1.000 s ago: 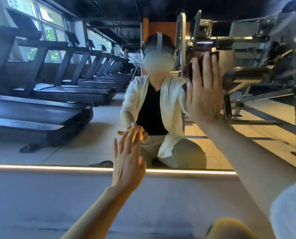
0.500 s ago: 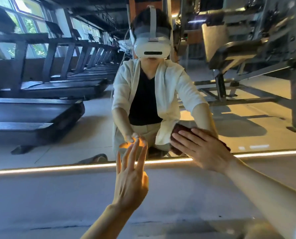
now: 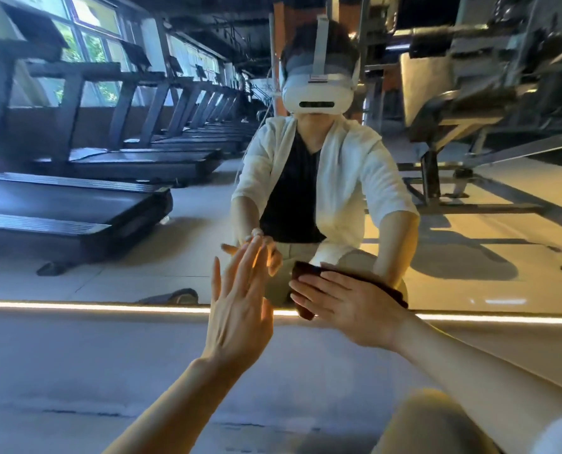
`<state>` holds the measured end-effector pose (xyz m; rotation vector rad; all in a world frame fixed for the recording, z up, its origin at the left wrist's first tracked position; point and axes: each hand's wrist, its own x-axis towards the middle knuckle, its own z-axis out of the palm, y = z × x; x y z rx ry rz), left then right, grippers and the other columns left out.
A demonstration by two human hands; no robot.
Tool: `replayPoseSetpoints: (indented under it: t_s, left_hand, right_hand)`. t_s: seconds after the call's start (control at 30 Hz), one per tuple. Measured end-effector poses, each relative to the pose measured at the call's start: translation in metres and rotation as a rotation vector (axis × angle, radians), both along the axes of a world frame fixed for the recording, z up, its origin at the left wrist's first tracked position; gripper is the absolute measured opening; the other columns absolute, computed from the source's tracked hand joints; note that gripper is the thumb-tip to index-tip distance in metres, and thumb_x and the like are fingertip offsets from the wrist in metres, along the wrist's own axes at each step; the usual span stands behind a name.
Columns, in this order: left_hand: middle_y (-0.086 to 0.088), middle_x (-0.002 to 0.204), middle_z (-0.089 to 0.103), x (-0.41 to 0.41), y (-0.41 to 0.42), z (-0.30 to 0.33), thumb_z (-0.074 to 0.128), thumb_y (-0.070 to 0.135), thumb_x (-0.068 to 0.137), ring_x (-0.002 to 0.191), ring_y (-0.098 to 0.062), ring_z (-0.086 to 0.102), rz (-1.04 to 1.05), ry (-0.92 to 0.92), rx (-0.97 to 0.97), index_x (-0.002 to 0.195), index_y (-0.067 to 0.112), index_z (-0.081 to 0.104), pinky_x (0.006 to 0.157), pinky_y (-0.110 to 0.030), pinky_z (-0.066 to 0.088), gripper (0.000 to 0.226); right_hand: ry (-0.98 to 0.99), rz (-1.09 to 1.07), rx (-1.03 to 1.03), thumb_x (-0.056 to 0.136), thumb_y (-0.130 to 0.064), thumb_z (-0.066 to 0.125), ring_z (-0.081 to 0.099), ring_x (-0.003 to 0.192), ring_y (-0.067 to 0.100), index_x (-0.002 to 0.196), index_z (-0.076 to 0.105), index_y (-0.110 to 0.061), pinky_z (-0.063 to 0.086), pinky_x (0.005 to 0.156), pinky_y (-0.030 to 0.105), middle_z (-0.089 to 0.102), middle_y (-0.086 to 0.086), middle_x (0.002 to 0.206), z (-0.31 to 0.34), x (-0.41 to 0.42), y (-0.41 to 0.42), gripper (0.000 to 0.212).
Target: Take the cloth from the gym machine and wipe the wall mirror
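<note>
Row of dark treadmills [image 3: 76,194] reflected at the left of the large wall mirror [image 3: 191,257]. Left hand [image 3: 240,309] was raised, fingers straight and close together, fingertips at the glass, holding nothing. Just to its right, right hand [image 3: 348,309] lay flat, fingers spread, pressing a dark brown folded cloth [image 3: 302,273] against the mirror's lower edge, above the glowing light strip [image 3: 76,306]. Grey metal gym machine [image 3: 469,93] reflected at far right.

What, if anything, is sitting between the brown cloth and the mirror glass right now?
Nothing visible. The right hand presses the cloth flat against the mirror, just above the lit strip. The left hand touches the glass beside it, clear of the cloth.
</note>
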<state>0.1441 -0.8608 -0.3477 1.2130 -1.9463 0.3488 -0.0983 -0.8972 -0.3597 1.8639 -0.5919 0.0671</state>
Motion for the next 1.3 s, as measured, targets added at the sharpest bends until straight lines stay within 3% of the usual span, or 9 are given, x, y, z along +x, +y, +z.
replayPoseSetpoints:
  t_s: [0.07, 0.27, 0.43, 0.57, 0.67, 0.87, 1.0, 1.13, 1.3]
  left_hand:
    - [-0.007, 0.165, 0.019, -0.003, 0.003, -0.002, 0.075, -0.005, 0.074, 0.151, -0.026, 0.016, 0.043, -0.004, 0.004, 0.159, 0.015, 0.018, 0.119, -0.063, 0.013, 0.104]
    - [-0.008, 0.164, 0.023, -0.019, 0.010, -0.012, 0.079, -0.007, 0.071, 0.148, -0.028, 0.025, 0.092, 0.034, 0.009, 0.157, 0.012, 0.021, 0.118, -0.063, 0.014, 0.106]
    - [0.001, 0.166, 0.014, -0.012, 0.016, -0.033, 0.078, -0.014, 0.067, 0.148, -0.016, 0.023, 0.106, 0.098, 0.042, 0.157, 0.009, 0.020, 0.125, -0.046, -0.002, 0.110]
    - [0.013, 0.167, 0.000, -0.002, 0.014, -0.041, 0.077, -0.017, 0.064, 0.148, -0.003, 0.013, 0.159, 0.168, 0.052, 0.159, 0.014, 0.013, 0.122, -0.056, 0.007, 0.119]
    - [0.020, 0.164, -0.009, 0.001, 0.011, -0.048, 0.071, -0.016, 0.069, 0.148, 0.001, 0.002, 0.242, 0.241, 0.084, 0.160, 0.028, 0.001, 0.121, -0.058, 0.009, 0.123]
    - [-0.008, 0.164, 0.020, 0.006, 0.012, -0.053, 0.061, -0.021, 0.071, 0.144, -0.019, 0.022, 0.355, 0.419, 0.139, 0.158, 0.012, 0.021, 0.118, -0.063, 0.022, 0.102]
    - [-0.010, 0.164, 0.018, -0.017, 0.015, -0.053, 0.062, -0.018, 0.077, 0.147, -0.024, 0.021, 0.364, 0.483, 0.149, 0.159, 0.013, 0.018, 0.122, -0.046, 0.008, 0.098]
    - [-0.011, 0.165, 0.013, -0.037, 0.011, -0.053, 0.062, -0.016, 0.078, 0.150, -0.026, 0.015, 0.343, 0.594, 0.144, 0.158, 0.009, 0.015, 0.122, -0.053, 0.017, 0.096]
    - [-0.004, 0.167, 0.002, -0.045, 0.012, -0.061, 0.061, -0.013, 0.081, 0.152, -0.021, 0.007, 0.286, 0.583, 0.187, 0.157, 0.019, 0.000, 0.123, -0.052, 0.008, 0.102]
  right_hand:
    - [0.025, 0.019, -0.030, 0.105, -0.011, 0.004, 0.020, 0.150, 0.028, 0.157, 0.018, -0.005, -0.006, 0.126, 0.044, 0.025, 0.009, 0.164, 0.012, -0.031, 0.001, 0.054]
    - [-0.119, 0.095, -0.141, 0.100, -0.009, 0.032, 0.018, 0.151, 0.034, 0.155, 0.030, -0.002, 0.006, 0.127, 0.045, 0.018, 0.017, 0.165, 0.073, -0.088, 0.000, 0.055]
    - [-0.137, 0.243, -0.091, 0.108, -0.007, 0.025, 0.043, 0.142, 0.033, 0.149, 0.041, 0.000, 0.028, 0.121, 0.043, 0.037, 0.019, 0.155, 0.051, -0.030, -0.005, 0.044]
    - [-0.164, 0.302, -0.070, 0.106, -0.016, 0.040, 0.042, 0.143, 0.030, 0.147, 0.048, -0.001, 0.028, 0.122, 0.041, 0.043, 0.017, 0.154, 0.026, 0.038, -0.017, 0.044]
    - [-0.189, 0.314, -0.042, 0.108, -0.016, 0.035, 0.037, 0.146, 0.030, 0.149, 0.043, 0.001, 0.026, 0.123, 0.040, 0.039, 0.018, 0.157, 0.009, 0.083, -0.025, 0.046]
    - [-0.192, 0.275, 0.056, 0.107, -0.011, 0.009, 0.025, 0.152, 0.029, 0.155, 0.029, 0.001, 0.019, 0.126, 0.040, 0.028, 0.016, 0.163, 0.000, 0.119, -0.023, 0.053]
    - [-0.154, 0.259, 0.065, 0.106, -0.010, 0.016, 0.027, 0.151, 0.031, 0.154, 0.032, 0.000, 0.017, 0.126, 0.042, 0.029, 0.017, 0.162, 0.005, 0.077, -0.017, 0.052]
    - [-0.170, 0.287, 0.046, 0.106, -0.009, 0.028, 0.040, 0.144, 0.031, 0.146, 0.048, -0.002, 0.023, 0.122, 0.041, 0.039, 0.016, 0.157, 0.009, -0.014, -0.003, 0.046]
    - [-0.084, 0.179, -0.027, 0.102, -0.007, 0.034, 0.030, 0.149, 0.033, 0.152, 0.039, -0.002, 0.019, 0.124, 0.043, 0.032, 0.016, 0.160, 0.007, -0.090, 0.008, 0.050]
